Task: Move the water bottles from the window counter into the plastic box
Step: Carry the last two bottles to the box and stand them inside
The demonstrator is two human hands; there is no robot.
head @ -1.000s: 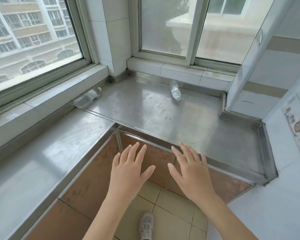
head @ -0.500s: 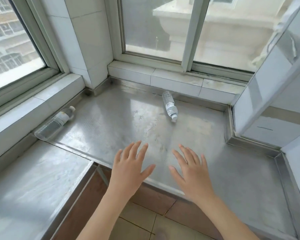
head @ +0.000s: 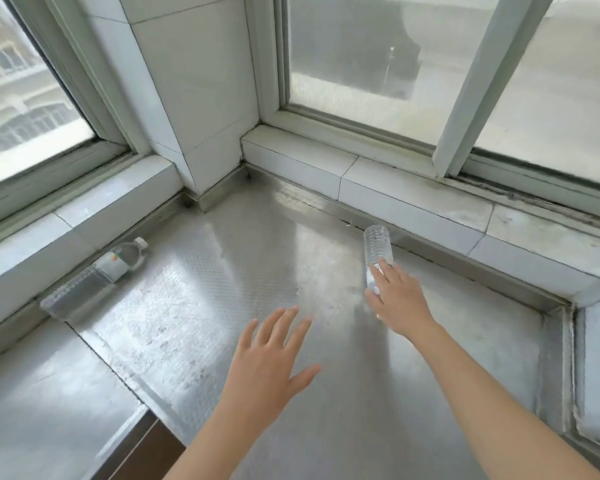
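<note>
The steel window counter [head: 243,271] has two bottles lying flat so they'd roll. One bottle [head: 97,275] sits against its left edge. Your right hand [head: 397,299] is draped over the other bottle [head: 377,247] by the back edge, fingers not wrapped yet. Left hand [head: 267,355] hovers spread, empty. No box visible.

I have one view only, a wide-angle camera worn on the head, looking forward and steeply down from close above a steel counter [head: 222,306] set in a window corner. It faces the tiled corner pillar [head: 194,98], with windows to either side. Both forearms reach in from the bottom edge. Straight lines bow outward near the borders.
</note>
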